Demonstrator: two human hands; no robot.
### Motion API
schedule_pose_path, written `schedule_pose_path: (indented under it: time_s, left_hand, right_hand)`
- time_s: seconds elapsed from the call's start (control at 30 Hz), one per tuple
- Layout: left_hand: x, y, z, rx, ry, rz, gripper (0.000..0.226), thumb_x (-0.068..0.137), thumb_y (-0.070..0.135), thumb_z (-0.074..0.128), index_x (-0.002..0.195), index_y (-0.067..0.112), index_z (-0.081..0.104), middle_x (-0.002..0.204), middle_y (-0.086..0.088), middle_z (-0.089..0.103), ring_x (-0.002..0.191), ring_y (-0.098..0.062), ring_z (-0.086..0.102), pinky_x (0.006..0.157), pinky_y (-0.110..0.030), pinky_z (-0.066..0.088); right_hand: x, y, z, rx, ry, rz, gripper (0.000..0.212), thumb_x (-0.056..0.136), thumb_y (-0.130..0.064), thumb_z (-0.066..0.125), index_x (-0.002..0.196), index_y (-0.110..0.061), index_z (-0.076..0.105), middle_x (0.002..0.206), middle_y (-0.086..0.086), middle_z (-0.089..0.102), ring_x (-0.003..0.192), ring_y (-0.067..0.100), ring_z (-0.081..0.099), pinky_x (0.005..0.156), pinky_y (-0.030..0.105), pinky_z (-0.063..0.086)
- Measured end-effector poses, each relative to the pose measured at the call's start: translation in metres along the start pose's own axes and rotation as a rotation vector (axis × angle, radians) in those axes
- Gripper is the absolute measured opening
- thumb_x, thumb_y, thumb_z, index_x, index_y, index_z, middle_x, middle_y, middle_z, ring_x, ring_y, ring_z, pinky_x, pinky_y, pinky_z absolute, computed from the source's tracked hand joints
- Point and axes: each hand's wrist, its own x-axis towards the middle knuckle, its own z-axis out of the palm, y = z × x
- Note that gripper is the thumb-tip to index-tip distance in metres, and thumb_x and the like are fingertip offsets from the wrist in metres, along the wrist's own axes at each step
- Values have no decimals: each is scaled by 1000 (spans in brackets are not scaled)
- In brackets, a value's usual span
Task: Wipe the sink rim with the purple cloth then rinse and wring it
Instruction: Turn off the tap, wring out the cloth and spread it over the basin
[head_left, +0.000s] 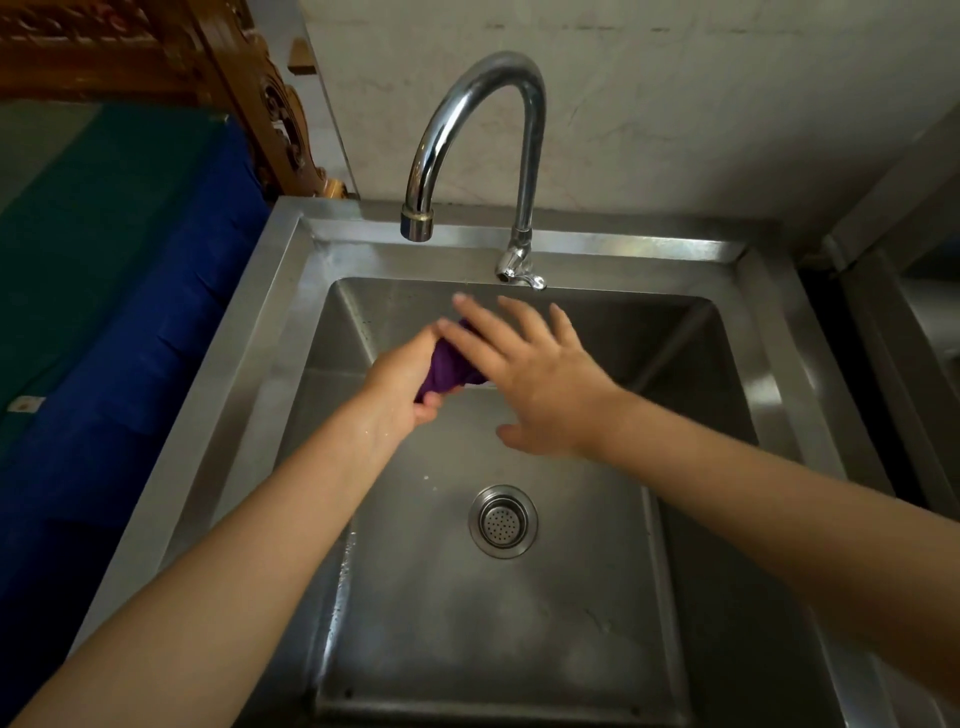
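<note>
A bunched purple cloth (450, 370) is held over the steel sink basin, below and in front of the tap spout. My left hand (402, 382) is closed around its lower end. My right hand (524, 374) lies flat over the cloth's right side with fingers spread, covering part of it. The sink rim (260, 332) frames the basin on all sides. No water runs from the chrome gooseneck tap (470, 140).
The drain strainer (503, 521) sits in the basin floor near the middle. The tap handle (519, 273) stands on the back rim. A blue and green surface (119, 270) lies left of the sink, a carved wooden piece (260, 88) behind it. Another steel unit (904, 332) adjoins on the right.
</note>
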Motion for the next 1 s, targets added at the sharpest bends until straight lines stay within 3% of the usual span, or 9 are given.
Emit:
schedule_pose_path:
  time_s: [0.07,0.17,0.23,0.3,0.4,0.47,0.63,0.77,1.0]
  left_hand:
    - [-10,6,4,-15,-152,-55,44,88,53,43,68,15,51,48,-7,49,23,-7,27,31,-5,15]
    - [-24,11,13,36,-188,-33,47,90,51,37,65,14,49,52,-9,47,22,-7,24,31,-5,14]
    - [-25,16,17,100,-25,64,41,92,41,38,66,12,49,53,-10,47,20,-9,27,31,-7,16]
    - [-16,19,16,276,201,231,41,93,38,40,65,9,50,57,-12,53,28,-15,44,37,-15,33]
    - [-7,19,13,675,343,386,54,95,46,33,70,5,57,78,-17,67,72,-32,65,73,-33,51]
    - [-8,18,13,837,345,479,58,96,47,28,70,5,59,81,-17,68,82,-34,64,71,-35,47]
    - [-13,20,12,986,362,702,60,96,48,31,53,9,48,68,-15,63,74,-34,58,62,-32,36]
    - [-18,10,14,960,257,738,58,92,39,43,41,11,38,44,-3,40,53,-26,43,56,-29,29]
    - [-22,23,20,930,41,771,52,88,30,46,41,9,37,43,-3,35,48,-22,36,52,-31,28]
  right_hand:
    - [3,-3,16,-108,149,2,88,75,-21,63,149,-16,14,156,10,21,133,41,32,98,60,40]
    - [19,8,20,11,378,0,57,75,-17,49,130,-5,46,110,16,63,87,37,60,61,40,55]
    - [28,8,12,72,342,33,42,75,-10,57,116,0,54,91,18,62,78,39,60,54,39,50]
    - [31,1,7,90,227,122,27,79,-6,58,105,0,53,94,19,62,84,40,61,58,37,42]
    - [27,-10,15,214,113,247,18,83,-18,54,94,-4,52,94,17,65,87,39,63,62,32,37]
    - [23,-12,19,357,84,301,19,81,-25,57,83,-8,50,85,14,65,82,36,64,63,31,39]
    - [21,-13,17,671,-31,366,19,73,-22,64,74,-5,55,71,10,65,64,27,60,59,31,45]
    - [9,-22,21,1202,-155,478,26,72,-7,65,59,-11,44,50,5,43,40,17,36,39,22,29]
    - [-5,-31,18,1931,-226,609,33,77,7,48,55,-12,33,40,-1,33,31,8,24,31,8,16]
